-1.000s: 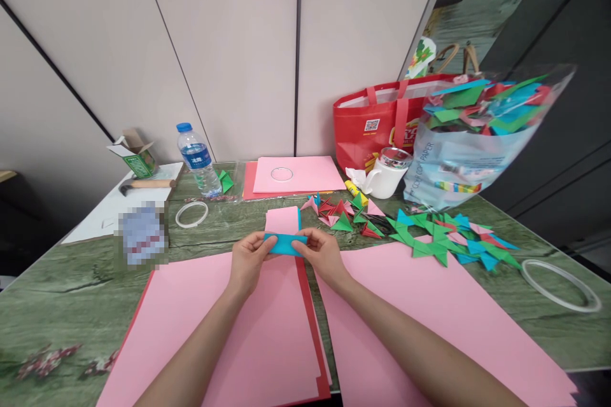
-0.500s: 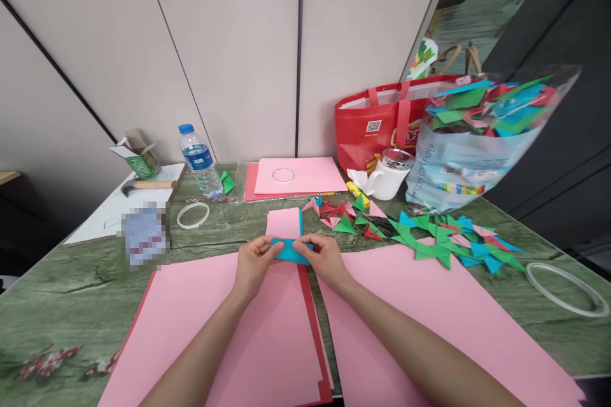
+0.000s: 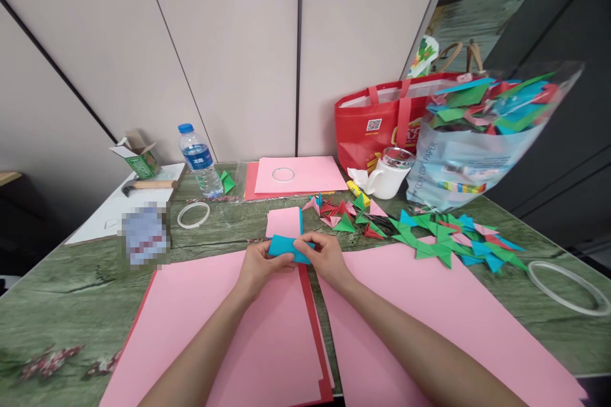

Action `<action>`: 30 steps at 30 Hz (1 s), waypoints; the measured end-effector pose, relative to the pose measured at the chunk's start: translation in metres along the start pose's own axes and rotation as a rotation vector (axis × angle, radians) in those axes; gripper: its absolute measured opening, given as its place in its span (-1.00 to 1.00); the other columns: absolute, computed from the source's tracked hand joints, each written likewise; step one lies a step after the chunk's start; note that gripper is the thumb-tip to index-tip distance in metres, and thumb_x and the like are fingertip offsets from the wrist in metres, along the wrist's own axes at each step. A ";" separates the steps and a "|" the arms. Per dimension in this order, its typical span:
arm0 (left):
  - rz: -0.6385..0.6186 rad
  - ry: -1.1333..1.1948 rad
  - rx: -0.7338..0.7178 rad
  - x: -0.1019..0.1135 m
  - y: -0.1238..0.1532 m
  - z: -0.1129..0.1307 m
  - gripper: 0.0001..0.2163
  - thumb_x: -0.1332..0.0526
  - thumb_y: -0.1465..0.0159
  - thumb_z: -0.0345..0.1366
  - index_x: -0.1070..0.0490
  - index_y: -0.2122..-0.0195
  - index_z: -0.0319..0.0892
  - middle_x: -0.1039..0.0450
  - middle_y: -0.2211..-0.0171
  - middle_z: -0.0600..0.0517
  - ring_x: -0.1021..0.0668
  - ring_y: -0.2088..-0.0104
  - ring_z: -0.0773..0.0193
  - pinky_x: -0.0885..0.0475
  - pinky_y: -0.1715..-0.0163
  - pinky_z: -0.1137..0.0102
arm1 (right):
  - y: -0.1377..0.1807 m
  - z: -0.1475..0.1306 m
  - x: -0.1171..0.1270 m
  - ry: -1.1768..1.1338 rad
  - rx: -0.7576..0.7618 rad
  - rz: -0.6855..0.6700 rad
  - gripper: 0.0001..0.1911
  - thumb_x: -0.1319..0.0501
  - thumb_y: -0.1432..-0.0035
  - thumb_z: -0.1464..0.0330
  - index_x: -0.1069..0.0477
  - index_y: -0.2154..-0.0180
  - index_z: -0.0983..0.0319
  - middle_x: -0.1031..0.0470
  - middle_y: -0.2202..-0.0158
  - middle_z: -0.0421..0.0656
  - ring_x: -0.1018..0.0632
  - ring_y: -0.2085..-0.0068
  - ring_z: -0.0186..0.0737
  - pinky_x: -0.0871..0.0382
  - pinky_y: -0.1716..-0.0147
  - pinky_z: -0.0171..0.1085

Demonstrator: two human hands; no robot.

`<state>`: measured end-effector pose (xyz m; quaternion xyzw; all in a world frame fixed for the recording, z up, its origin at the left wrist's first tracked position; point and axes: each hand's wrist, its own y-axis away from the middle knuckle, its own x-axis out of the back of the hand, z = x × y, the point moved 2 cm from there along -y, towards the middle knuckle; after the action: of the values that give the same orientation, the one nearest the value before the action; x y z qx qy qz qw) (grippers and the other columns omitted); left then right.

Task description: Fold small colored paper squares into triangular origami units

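Observation:
Between my two hands is a small folded piece of blue paper (image 3: 285, 245). My left hand (image 3: 258, 269) pinches its left end, the thumb lying along the lower edge. At the other end, my right hand (image 3: 326, 259) grips it with thumb and fingers closed. Just beyond the blue piece lies a small stack of pink squares (image 3: 283, 222) with a blue edge on its right side. Under my hands and forearms spread large sheets of pink paper (image 3: 267, 331) and a second pink sheet (image 3: 405, 292).
Folded paper pieces (image 3: 346, 213) and a green star-like chain (image 3: 429, 238) lie to the right. Behind stand a water bottle (image 3: 200, 162), a white mug (image 3: 389, 177), a red bag (image 3: 367, 133) and a stuffed plastic bag (image 3: 472, 165). A hammer (image 3: 153, 184) rests far left.
My left thumb has slid down from the face of the blue paper to its lower edge, baring more of its left part. My right hand has barely moved.

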<state>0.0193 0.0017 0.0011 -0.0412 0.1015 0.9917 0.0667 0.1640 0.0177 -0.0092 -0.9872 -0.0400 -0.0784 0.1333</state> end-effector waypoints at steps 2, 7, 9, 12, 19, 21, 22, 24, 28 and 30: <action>0.000 0.007 -0.008 0.000 -0.001 -0.001 -0.75 -0.35 0.15 -0.27 -0.46 0.43 -0.26 -0.53 0.51 0.03 -0.56 0.47 0.15 -0.49 0.38 0.24 | 0.000 -0.001 0.000 0.001 -0.004 -0.001 -0.78 -0.16 0.02 0.26 -0.43 0.53 0.27 -0.45 0.53 -0.19 -0.42 0.47 -0.28 -0.25 0.50 -0.35; -0.006 0.018 -0.035 0.001 0.000 -0.001 -0.75 -0.35 0.14 -0.26 -0.46 0.44 -0.27 -0.53 0.51 0.02 -0.56 0.48 0.17 -0.50 0.39 0.24 | 0.000 -0.008 0.001 0.002 0.031 -0.017 -0.80 -0.16 0.02 0.28 -0.42 0.55 0.27 -0.44 0.52 -0.18 -0.41 0.46 -0.28 -0.26 0.45 -0.34; -0.025 0.023 -0.043 0.002 0.000 0.002 -0.76 -0.35 0.13 -0.28 -0.46 0.43 -0.27 -0.53 0.50 0.03 -0.55 0.46 0.19 -0.50 0.36 0.25 | -0.001 -0.009 0.003 0.000 0.035 -0.022 -0.80 -0.16 0.02 0.29 -0.42 0.56 0.27 -0.44 0.53 -0.19 -0.41 0.46 -0.28 -0.26 0.45 -0.34; -0.082 0.022 -0.062 0.003 0.001 0.007 -0.77 -0.32 0.08 -0.31 -0.45 0.37 -0.26 -0.53 0.45 0.03 -0.55 0.40 0.20 -0.47 0.29 0.24 | -0.003 -0.007 0.005 -0.001 0.015 -0.034 -0.81 -0.17 0.03 0.30 -0.42 0.55 0.28 -0.43 0.55 -0.19 -0.40 0.48 -0.29 -0.24 0.48 -0.35; -0.091 0.002 -0.029 0.003 -0.001 0.006 -0.76 -0.31 0.07 -0.29 -0.46 0.37 -0.28 -0.55 0.45 -0.03 -0.56 0.38 0.13 -0.48 0.33 0.23 | -0.006 -0.002 0.006 0.014 -0.004 -0.053 -0.80 -0.17 0.04 0.27 -0.43 0.54 0.27 -0.44 0.55 -0.19 -0.41 0.47 -0.28 -0.26 0.48 -0.34; -0.081 0.007 -0.030 0.002 -0.001 0.004 -0.77 -0.30 0.07 -0.28 -0.46 0.37 -0.28 -0.54 0.45 -0.03 -0.56 0.40 0.13 -0.48 0.36 0.24 | -0.007 -0.002 0.007 0.023 0.002 -0.058 -0.80 -0.17 0.04 0.27 -0.43 0.54 0.27 -0.44 0.55 -0.19 -0.41 0.47 -0.28 -0.26 0.48 -0.35; -0.083 0.004 -0.036 0.002 -0.001 0.004 -0.77 -0.30 0.06 -0.28 -0.46 0.37 -0.28 -0.54 0.45 -0.03 -0.56 0.40 0.13 -0.48 0.37 0.25 | -0.007 -0.003 0.007 0.028 0.005 -0.060 -0.80 -0.17 0.04 0.27 -0.43 0.53 0.27 -0.45 0.54 -0.19 -0.41 0.47 -0.28 -0.26 0.49 -0.35; -0.083 -0.014 -0.060 0.001 -0.001 0.004 -0.74 -0.29 0.05 -0.29 -0.45 0.32 -0.28 -0.54 0.46 -0.02 -0.56 0.41 0.16 -0.47 0.35 0.27 | -0.007 -0.004 0.008 0.040 0.013 -0.066 -0.80 -0.17 0.04 0.28 -0.43 0.53 0.27 -0.45 0.54 -0.19 -0.41 0.48 -0.29 -0.25 0.49 -0.35; -0.089 -0.061 -0.184 0.000 0.002 0.011 -0.47 -0.29 0.04 -0.36 -0.25 0.00 -0.16 -0.51 0.46 0.06 -0.53 0.41 0.27 -0.44 0.33 0.36 | -0.008 -0.004 0.010 0.084 0.038 -0.101 -0.81 -0.16 0.03 0.28 -0.44 0.53 0.26 -0.45 0.55 -0.21 -0.40 0.49 -0.30 -0.24 0.50 -0.36; -0.133 -0.073 -0.217 0.000 0.003 0.013 -0.42 -0.28 0.03 -0.37 -0.19 -0.06 -0.11 -0.50 0.38 0.03 -0.52 0.38 0.27 -0.44 0.34 0.37 | -0.008 -0.003 0.011 0.104 0.045 -0.120 -0.81 -0.16 0.03 0.28 -0.44 0.52 0.26 -0.45 0.55 -0.21 -0.40 0.50 -0.31 -0.24 0.50 -0.36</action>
<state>0.0185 0.0018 0.0146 -0.0189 -0.0116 0.9911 0.1311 0.1735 0.0256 -0.0019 -0.9743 -0.0939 -0.1366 0.1522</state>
